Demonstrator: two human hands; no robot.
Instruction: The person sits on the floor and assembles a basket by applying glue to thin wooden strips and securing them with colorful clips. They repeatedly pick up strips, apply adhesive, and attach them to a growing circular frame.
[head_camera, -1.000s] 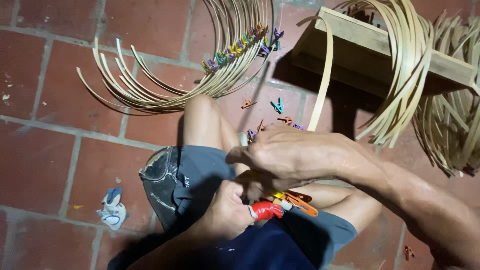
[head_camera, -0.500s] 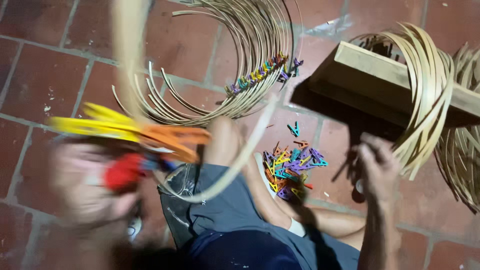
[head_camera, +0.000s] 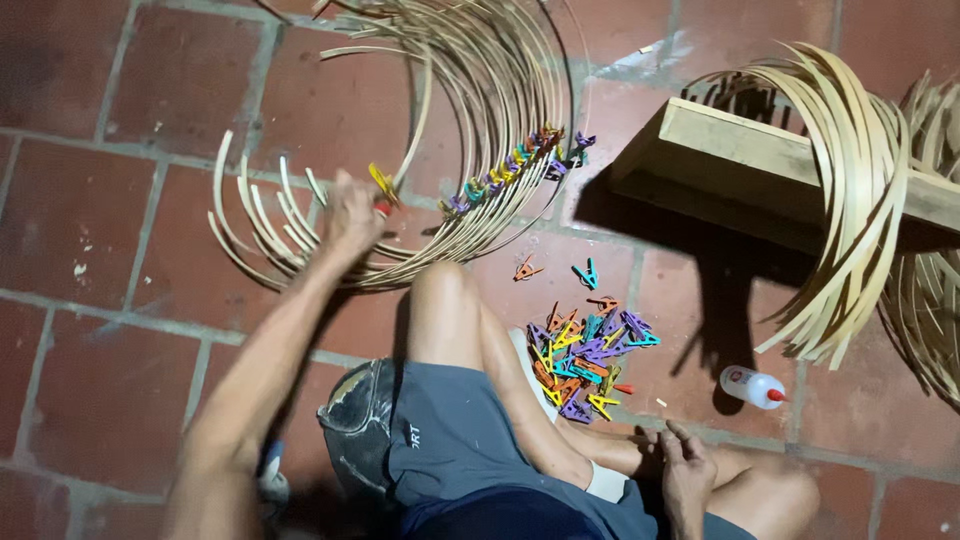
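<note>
Two hands: our left hand (head_camera: 352, 212) pins a yellow clip (head_camera: 383, 184) onto the bamboo hoops (head_camera: 480, 130), securing them; right hand (head_camera: 688, 468) rests loosely curled, empty.

Landmark: the pile of clothespins (head_camera: 585, 352) on the floor (head_camera: 110, 370). The stack of bamboo hoops (head_camera: 470, 130) lies behind and left of it. The wooden block (head_camera: 740, 165) lies behind-right. The glue bottle (head_camera: 752, 387) lies right. The left hand (head_camera: 352, 212) lies left, on the hoops.
</note>
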